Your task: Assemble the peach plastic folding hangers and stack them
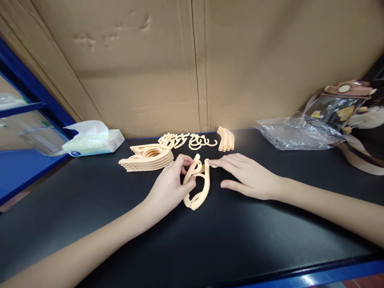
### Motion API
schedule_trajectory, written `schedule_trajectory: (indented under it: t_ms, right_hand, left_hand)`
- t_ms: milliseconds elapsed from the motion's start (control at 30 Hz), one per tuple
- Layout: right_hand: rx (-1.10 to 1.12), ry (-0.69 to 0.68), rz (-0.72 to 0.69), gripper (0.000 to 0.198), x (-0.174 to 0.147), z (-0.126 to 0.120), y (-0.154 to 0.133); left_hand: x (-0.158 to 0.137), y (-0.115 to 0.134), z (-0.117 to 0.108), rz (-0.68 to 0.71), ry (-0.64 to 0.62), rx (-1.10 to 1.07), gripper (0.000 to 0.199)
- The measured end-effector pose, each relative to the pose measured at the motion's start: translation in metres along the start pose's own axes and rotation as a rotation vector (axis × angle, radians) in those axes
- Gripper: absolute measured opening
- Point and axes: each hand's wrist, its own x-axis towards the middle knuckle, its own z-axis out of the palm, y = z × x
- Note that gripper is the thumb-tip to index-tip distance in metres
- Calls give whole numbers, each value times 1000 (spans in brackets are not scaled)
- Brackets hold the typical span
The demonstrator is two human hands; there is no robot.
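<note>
On the black table (240, 236), seen from the head camera, a cream-coloured plastic hanger (206, 185) is folded into a narrow loop, near the middle, between the two hands. The left hand (171, 182) is closed on its left bar, with the thumb on the near side and the fingers on the far side. The right hand (250, 176) is open, with palm down; its thumb stands apart from the hanger, and its fingertips are at the upper end of the right bar, but I cannot tell whether they press it. Behind the left hand lies a stack of similar pieces (150, 163). Farther back are loose hooks (169, 139) and a bundle of short curved bars (225, 139). A tissue pack (90, 146) is at left; a clear plastic bag (300, 136) and a bottle (339, 105) are at right.
</note>
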Motion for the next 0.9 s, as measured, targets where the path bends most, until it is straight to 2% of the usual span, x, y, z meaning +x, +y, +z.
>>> schedule_trajectory:
  t_ms: [100, 200, 367, 500, 633, 800, 900]
  right_hand:
    - [-175, 64, 55, 34, 1, 2, 1]
    - [-295, 68, 70, 28, 1, 4, 5]
    - [-340, 42, 127, 27, -1, 4, 8]
    - [-284, 41, 161, 27, -2, 5, 10]
    - [-101, 36, 90, 28, -2, 4, 10]
    - [-34, 87, 15, 27, 0, 1, 2]
    - [-28, 42, -76, 33, 0, 0, -3]
  left_hand:
    - [2, -3, -2, 16, -4, 48, 29]
    - [3, -6, -3, 43, -28, 108, 30]
    - [5, -9, -6, 246, -25, 248, 19]
    - [6, -12, -9, 349, -30, 373, 20]
    - [6, -14, -11, 405, -52, 446, 24]
    - [8, -13, -12, 377, -50, 415, 22]
    - [9, -12, -13, 338, -50, 379, 20]
